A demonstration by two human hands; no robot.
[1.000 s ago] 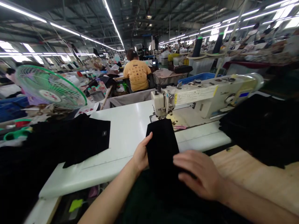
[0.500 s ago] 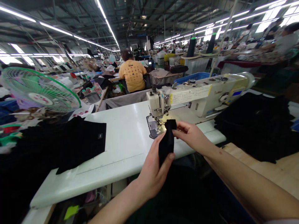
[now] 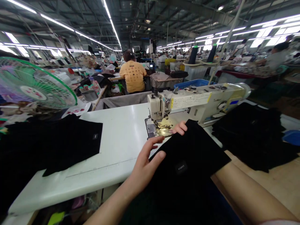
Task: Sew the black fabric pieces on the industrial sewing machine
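Note:
A black garment piece [image 3: 194, 147] with a small dark label [image 3: 181, 167] hangs spread in front of me, over the table's front edge. My right hand [image 3: 180, 128] is closed on its upper edge; the fingertips show while the rest of that hand is behind the cloth. At the cloth's left edge, my left hand [image 3: 147, 156] is open, thumb and fingers apart. Just beyond my right fingers is the lit needle area of a sewing machine [image 3: 156, 107], with no cloth seen under its foot.
Black garments [image 3: 70, 137] lie on the left of the white table [image 3: 119, 134]; another black pile [image 3: 246, 134] is at the right. A green fan [image 3: 35, 84] stands at the left. Ahead sits a person in a yellow shirt [image 3: 133, 76]. Thread cones [image 3: 193, 55] stand behind the machine.
The black piece went from folded narrow between both hands to spread wide, its label now facing me. My left fingers have opened, and my right hand has moved behind the cloth.

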